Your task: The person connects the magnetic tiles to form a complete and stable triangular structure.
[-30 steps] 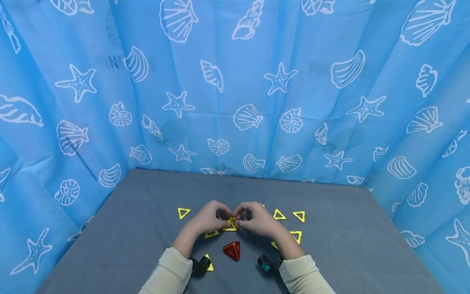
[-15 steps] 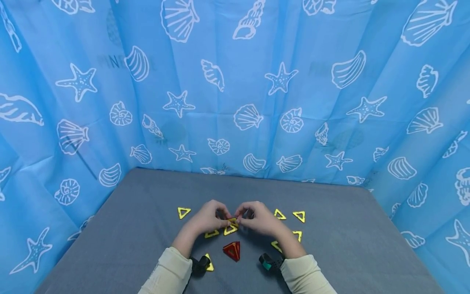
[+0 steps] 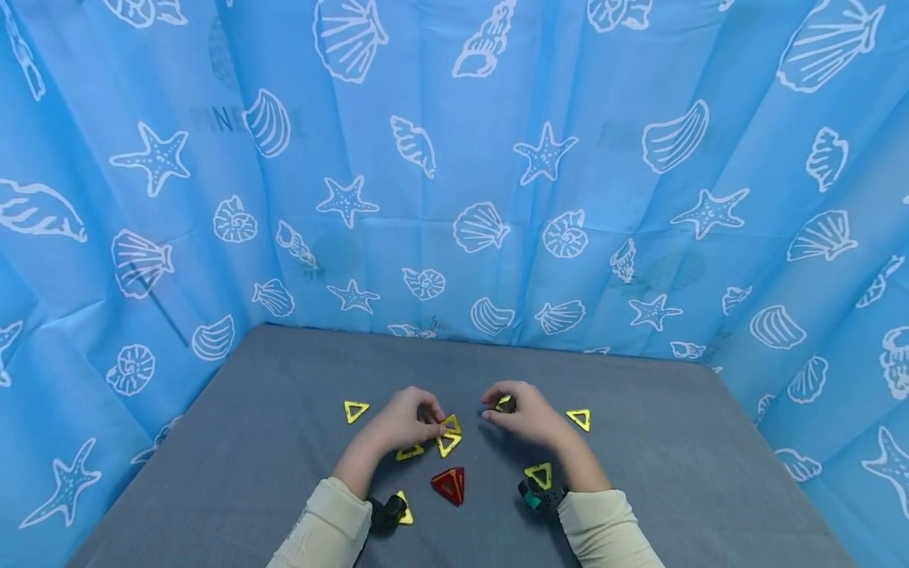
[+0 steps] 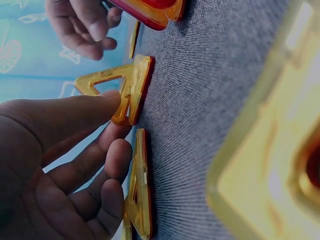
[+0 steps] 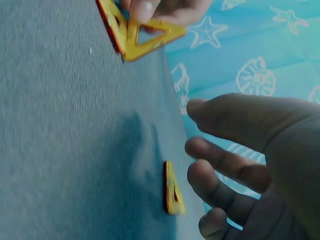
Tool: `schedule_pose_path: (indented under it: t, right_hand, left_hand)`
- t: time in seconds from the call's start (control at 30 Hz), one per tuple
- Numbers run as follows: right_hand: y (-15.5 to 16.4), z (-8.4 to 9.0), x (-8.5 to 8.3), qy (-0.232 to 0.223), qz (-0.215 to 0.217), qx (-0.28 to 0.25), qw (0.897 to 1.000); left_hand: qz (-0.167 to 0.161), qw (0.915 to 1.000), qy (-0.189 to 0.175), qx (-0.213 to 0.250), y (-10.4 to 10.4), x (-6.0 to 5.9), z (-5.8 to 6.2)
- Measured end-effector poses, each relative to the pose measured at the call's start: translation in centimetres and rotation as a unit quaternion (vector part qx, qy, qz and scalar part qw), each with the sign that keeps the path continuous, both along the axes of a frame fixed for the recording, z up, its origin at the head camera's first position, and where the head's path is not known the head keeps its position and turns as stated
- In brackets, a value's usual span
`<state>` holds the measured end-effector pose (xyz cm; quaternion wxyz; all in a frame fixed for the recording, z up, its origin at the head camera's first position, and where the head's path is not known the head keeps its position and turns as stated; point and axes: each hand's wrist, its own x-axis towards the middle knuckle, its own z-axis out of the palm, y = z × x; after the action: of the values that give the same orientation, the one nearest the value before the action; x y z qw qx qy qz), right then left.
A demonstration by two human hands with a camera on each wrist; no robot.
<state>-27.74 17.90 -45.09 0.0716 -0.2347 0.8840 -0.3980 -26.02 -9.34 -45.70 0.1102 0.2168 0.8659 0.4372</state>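
Grey cloth table (image 3: 639, 473), blue seashell curtain (image 3: 454, 158); left hand (image 3: 401, 426) pinches joined yellow triangles (image 3: 449, 435); right hand (image 3: 529, 414) fingers relaxed, holding nothing

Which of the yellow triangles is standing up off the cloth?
The yellow triangle that the left hand pinches; it stands tilted against another, the others lie flat.

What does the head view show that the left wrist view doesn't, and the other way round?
Only the head view shows the whole layout: the blue curtain, loose yellow triangles at the far left and far right, and both sleeves. Only the left wrist view shows the contact: the left hand's thumb presses a raised yellow triangle standing on edge against a flat one, with another triangle by the fingers. Both show the left hand, the right hand apart from it, the red piece and the grey table.
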Motion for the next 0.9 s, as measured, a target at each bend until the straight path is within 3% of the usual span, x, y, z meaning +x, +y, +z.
schedule_pose_path:
  t: [0.33, 0.9]
  right_hand:
    - [1.1, -0.6, -0.2, 0.010, -0.074, 0.041, 0.996]
    - [1.0, -0.6, 0.1, 0.003, -0.092, 0.114, 0.989]
  left_hand:
    - [0.005, 1.0000, -0.001, -0.002, 0.0, -0.2, -0.3]
    - [0.012, 0.9999, 0.002, -0.005, 0.0, -0.3, -0.8]
